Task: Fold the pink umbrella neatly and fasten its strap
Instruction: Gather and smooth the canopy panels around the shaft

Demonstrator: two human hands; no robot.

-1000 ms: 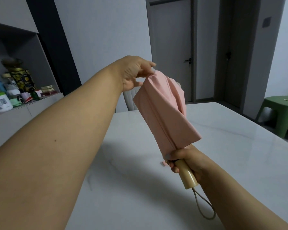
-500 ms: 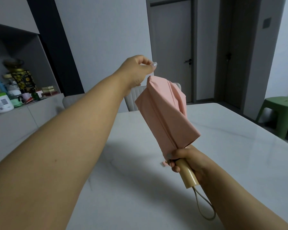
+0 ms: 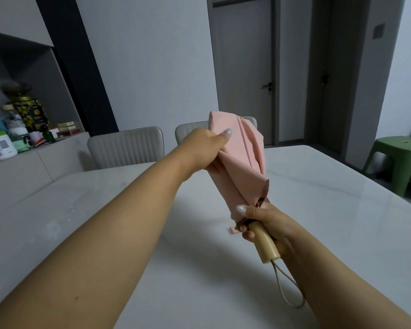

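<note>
The pink umbrella (image 3: 243, 167) is collapsed and held up over the white table, its canopy in loose folds pointing away from me. My right hand (image 3: 263, 224) grips it at the base of the canopy, around the top of the cream handle (image 3: 266, 245). A beige wrist loop (image 3: 290, 290) hangs from the handle's end. My left hand (image 3: 204, 148) wraps around the upper canopy from the left, thumb on top of the fabric. A small pink strap end (image 3: 233, 229) pokes out just left of my right fingers.
The white marble table (image 3: 330, 210) spreads below my arms. Two padded chairs (image 3: 126, 148) stand at its far edge. A sideboard (image 3: 22, 162) with jars and boxes is at the left, a green stool (image 3: 399, 157) at the right, a closed door (image 3: 242, 67) beyond.
My left hand came down from pinching the canopy's top edge and now grips the upper canopy, gathering the fabric narrower. My right hand keeps its hold at the handle.
</note>
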